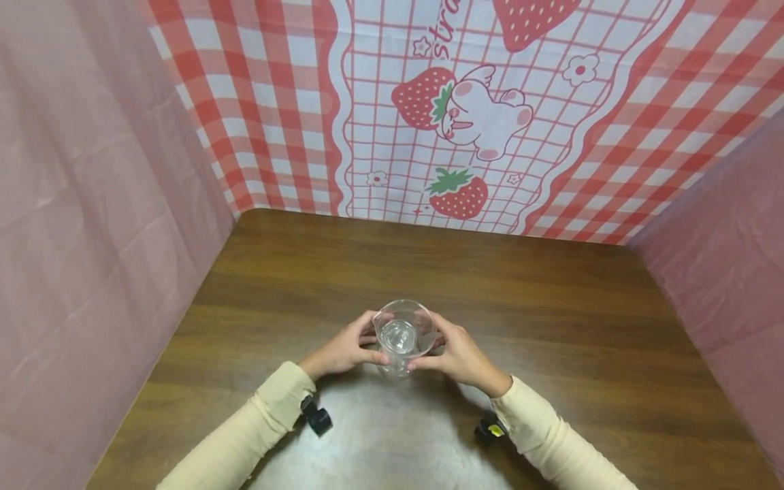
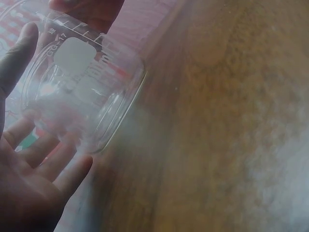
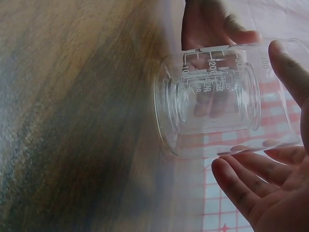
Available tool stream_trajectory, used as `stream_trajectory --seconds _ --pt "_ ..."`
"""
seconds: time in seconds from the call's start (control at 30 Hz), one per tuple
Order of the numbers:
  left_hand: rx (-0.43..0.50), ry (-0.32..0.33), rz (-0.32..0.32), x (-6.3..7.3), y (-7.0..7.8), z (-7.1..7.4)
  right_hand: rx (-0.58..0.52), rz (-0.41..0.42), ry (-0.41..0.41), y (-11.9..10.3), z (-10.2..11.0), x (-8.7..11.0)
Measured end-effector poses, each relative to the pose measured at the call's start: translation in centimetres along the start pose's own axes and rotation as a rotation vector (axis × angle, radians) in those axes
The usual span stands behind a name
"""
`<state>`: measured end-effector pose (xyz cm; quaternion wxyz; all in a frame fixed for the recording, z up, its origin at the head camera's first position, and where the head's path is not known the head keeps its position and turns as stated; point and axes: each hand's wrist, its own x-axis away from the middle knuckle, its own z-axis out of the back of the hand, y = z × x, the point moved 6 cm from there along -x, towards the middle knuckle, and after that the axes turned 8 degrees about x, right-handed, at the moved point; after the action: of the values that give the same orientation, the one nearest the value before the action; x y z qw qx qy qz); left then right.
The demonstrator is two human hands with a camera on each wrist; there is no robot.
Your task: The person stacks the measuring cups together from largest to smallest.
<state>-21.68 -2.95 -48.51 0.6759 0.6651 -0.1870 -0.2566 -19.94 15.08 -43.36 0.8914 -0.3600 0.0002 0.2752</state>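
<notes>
A clear glass beaker (image 1: 405, 309) is held between both hands near the middle of the table. Smaller glass beakers (image 3: 217, 96) are nested inside it, with white scale marks; how many is hard to tell. My left hand (image 1: 347, 348) grips its left side, thumb at the front and fingers around the back. On the opposite side my right hand (image 1: 463, 352) holds it the same way. The outer beaker's mouth faces up toward the head camera. Whether its base touches the table cannot be told.
The brown wooden table (image 1: 294, 272) spreads around the hands, with a bright glare at its front. A red-and-white strawberry cloth (image 1: 380, 136) hangs behind it. Pink curtains (image 1: 110, 224) stand on both sides. Black camera mounts (image 1: 317, 416) hang under the wrists.
</notes>
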Motion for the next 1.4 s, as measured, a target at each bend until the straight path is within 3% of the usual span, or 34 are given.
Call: stream_trajectory --seconds 0.57,1.4 --pt "0.017 0.000 -0.024 -0.04 0.29 -0.08 0.003 -0.009 -0.001 -0.05 0.11 0.04" --pt "0.007 -0.006 -0.009 0.04 0.11 0.02 -0.018 -0.033 -0.021 0.11 -0.29 0.14"
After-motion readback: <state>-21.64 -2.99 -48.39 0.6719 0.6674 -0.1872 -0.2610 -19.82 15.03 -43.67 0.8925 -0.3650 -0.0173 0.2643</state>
